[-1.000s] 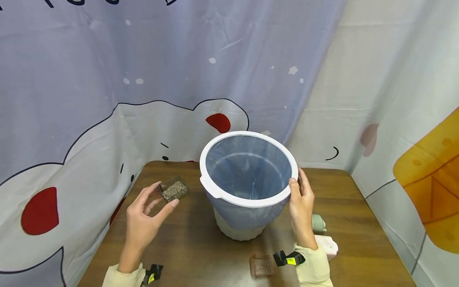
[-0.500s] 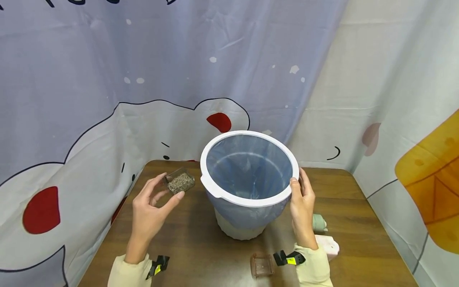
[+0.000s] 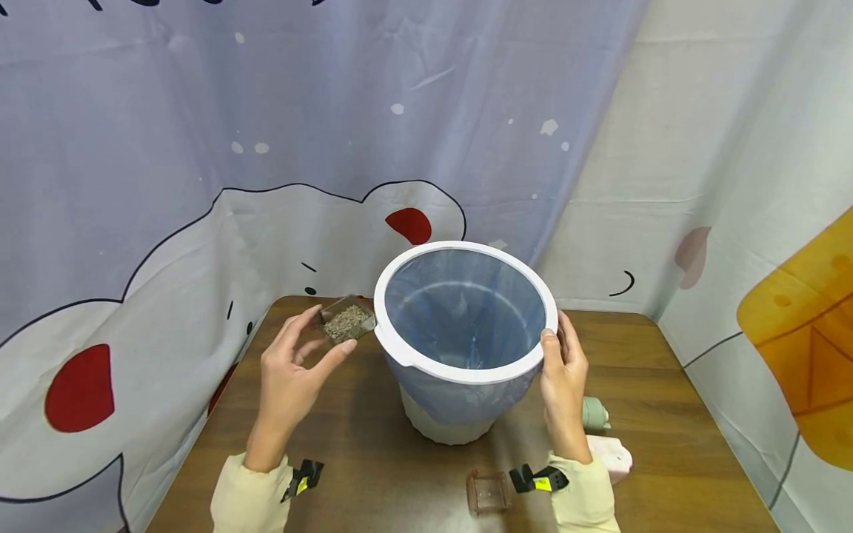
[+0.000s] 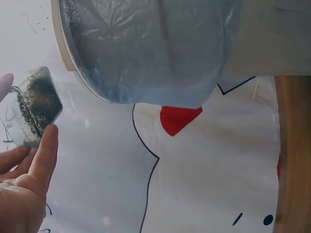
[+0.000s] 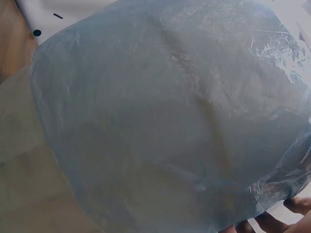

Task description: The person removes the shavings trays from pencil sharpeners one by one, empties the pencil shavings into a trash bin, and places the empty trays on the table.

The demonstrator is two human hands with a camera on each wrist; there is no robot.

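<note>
My left hand (image 3: 289,370) pinches a small clear box (image 3: 347,320) between thumb and fingers. Dry, brownish-green crumbled bits lie in the box, which is tilted. The box is right by the left edge of a white-rimmed trash bin (image 3: 403,355); whether they touch I cannot tell. A bluish translucent bin liner (image 3: 460,318) lines the bin and hangs over its outside, also filling much of the right wrist view. At the bin's right side, my right hand (image 3: 564,389) grips the rim, thumb on top. In the left wrist view the box (image 4: 41,99) shows beside the fingers.
A small brown see-through box (image 3: 489,492) sits on the wooden table (image 3: 360,474) near the front. Beyond the right forearm lie a green object (image 3: 595,414) and a pink one (image 3: 609,457), both partly hidden. A printed curtain (image 3: 320,111) hangs behind.
My left hand has carried the small clear box to the right and slightly upward, up to the bin's left rim. The right hand stays on the rim.
</note>
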